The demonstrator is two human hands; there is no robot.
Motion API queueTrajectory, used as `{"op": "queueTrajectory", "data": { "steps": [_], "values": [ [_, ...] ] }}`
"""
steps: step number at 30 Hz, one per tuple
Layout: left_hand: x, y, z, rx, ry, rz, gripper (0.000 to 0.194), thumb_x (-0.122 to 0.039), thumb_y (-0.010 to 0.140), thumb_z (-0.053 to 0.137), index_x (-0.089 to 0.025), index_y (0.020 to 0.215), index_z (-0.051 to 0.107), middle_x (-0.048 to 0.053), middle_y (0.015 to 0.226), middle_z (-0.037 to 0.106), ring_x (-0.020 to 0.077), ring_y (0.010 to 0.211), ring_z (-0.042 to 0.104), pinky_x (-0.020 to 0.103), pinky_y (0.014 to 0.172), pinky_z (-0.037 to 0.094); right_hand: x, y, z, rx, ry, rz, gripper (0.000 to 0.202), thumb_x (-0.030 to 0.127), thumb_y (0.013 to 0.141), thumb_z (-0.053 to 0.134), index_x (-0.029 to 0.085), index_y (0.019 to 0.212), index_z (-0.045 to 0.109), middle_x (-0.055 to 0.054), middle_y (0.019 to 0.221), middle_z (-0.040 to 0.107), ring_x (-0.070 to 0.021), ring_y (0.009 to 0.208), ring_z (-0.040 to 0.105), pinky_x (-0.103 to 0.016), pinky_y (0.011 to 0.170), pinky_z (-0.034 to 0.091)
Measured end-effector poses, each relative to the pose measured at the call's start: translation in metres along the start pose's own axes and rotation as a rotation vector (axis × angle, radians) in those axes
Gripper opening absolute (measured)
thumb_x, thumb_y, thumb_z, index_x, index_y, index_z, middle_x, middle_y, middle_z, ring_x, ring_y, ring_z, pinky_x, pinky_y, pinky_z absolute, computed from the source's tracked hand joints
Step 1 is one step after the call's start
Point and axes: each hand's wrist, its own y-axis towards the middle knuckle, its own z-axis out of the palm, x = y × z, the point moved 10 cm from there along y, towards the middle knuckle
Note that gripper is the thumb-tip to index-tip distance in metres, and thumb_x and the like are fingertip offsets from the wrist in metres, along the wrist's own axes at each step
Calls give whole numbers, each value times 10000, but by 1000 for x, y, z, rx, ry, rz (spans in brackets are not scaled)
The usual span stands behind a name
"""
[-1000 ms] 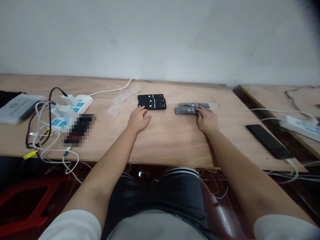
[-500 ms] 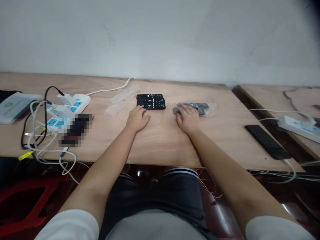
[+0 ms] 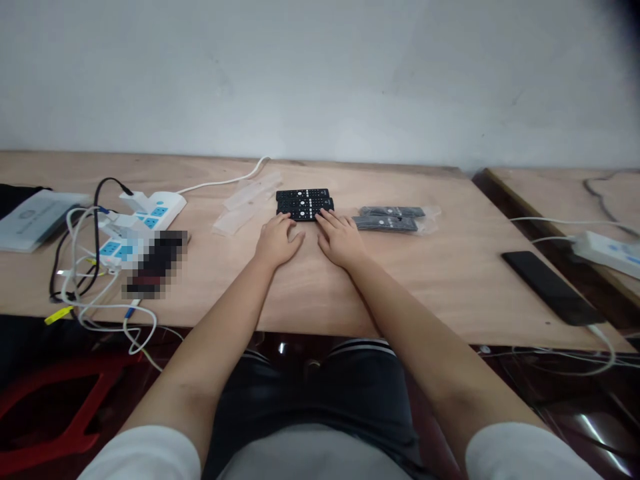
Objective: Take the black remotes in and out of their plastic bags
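Note:
Several black remotes point(image 3: 304, 204) lie side by side on the wooden table point(image 3: 305, 300), with no wrapping on them. My left hand point(image 3: 278, 241) rests at their near left edge, fingertips touching the nearest one, thumb apart. At the near right edge lies my right hand point(image 3: 341, 239), its fingers spread and their tips on the nearest remote. Neither hand grips anything. Right of my right hand, two remotes in clear plastic sleeves point(image 3: 393, 219) lie flat. Flattened clear plastic sleeves point(image 3: 245, 203) lie left of the bare remotes.
On the left are a white power strip point(image 3: 163, 208) with tangled cables, a pixelated dark object point(image 3: 156, 264) and a white packet point(image 3: 37, 220). A black phone point(image 3: 550, 287) lies at the right, near another power strip point(image 3: 607, 253) on the adjoining table.
My right hand has moved left, off the plastic-wrapped remotes and onto the near edge of the bare ones. My left hand stays by the bare remotes. The view has shifted slightly.

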Motion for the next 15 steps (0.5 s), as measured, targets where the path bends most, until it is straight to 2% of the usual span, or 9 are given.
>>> {"op": "queueTrajectory", "data": {
  "steps": [7, 15],
  "values": [
    [1, 0, 0, -17, -7, 0, 323, -424, 923, 649, -198, 1146, 705, 129, 1464, 617, 301, 1407, 529, 491, 1201, 402, 3, 6, 8, 21, 44, 40, 512, 289, 994, 464, 173, 1482, 567, -111, 1606, 485, -336, 1496, 409, -552, 1193, 323],
    [1, -1, 0, -10, -15, 5, 304, -410, 925, 643, -204, 1139, 704, 121, 1454, 622, 311, 1410, 524, 498, 1198, 407, -2, 5, 5, -3, 75, 53, 497, 341, 989, 499, 184, 1449, 602, -118, 1585, 510, -347, 1476, 432, -563, 1183, 345]
  ]
}}
